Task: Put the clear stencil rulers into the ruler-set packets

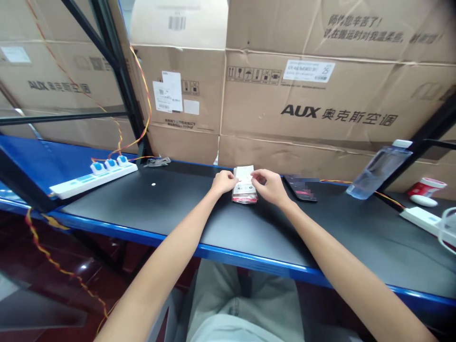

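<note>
A small stack of flat packets (245,191) lies on the black tabletop (242,232), between the person's two hands. Its upper face is mostly white with dark print, and red shows along the layers at its six o'clock edge. Taking twelve o'clock as the far side, by the cardboard (306,95), the stack sits at three o'clock from the left hand (224,182) and at nine o'clock from the right hand (270,185).

The left hand has its fingers curled close together, with the tips at the stack's nine o'clock edge; whether they pinch a layer, I cannot tell. The right hand is bent, thumb and fingers curving in toward the three o'clock edge, tips at the upper part of the stack; whether they grip it is too small to make out.

Around the stack as the dial's centre, a dark phone (302,188) lies at three o'clock, just beyond the right hand. Farther out, between two and three, a clear bottle (379,171) with a white cap leans. A small white disc (153,184) is at nine o'clock, well apart from the left hand, and beyond it lies a white power strip (94,180) with plugs in it.
</note>
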The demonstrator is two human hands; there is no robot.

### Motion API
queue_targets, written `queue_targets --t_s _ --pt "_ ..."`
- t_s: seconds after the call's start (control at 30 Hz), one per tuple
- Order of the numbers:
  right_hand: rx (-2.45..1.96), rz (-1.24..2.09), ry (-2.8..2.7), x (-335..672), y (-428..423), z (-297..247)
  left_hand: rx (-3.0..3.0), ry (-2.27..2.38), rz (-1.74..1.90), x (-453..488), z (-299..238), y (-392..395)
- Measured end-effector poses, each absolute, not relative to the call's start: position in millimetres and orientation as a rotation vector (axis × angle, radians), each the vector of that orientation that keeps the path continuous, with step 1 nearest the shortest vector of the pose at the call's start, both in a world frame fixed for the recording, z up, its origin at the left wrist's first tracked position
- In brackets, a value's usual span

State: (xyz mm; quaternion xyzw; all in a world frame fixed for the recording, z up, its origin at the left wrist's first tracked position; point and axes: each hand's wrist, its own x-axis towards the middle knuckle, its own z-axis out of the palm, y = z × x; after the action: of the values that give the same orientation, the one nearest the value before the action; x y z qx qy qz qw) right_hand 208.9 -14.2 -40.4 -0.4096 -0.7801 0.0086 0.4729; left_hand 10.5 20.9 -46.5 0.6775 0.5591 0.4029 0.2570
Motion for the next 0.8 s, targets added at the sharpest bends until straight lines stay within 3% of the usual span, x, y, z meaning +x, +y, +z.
queue_targets --t_s 0.3,0.8 --pt "-1.194 0.075 -1.945 219 -3 -52 1.822 1.646 1.022 10 -49 23" --pt "-1.24 0.202 -1.979 224 1 -55 1.563 1.426 1.16 11 -45 24"
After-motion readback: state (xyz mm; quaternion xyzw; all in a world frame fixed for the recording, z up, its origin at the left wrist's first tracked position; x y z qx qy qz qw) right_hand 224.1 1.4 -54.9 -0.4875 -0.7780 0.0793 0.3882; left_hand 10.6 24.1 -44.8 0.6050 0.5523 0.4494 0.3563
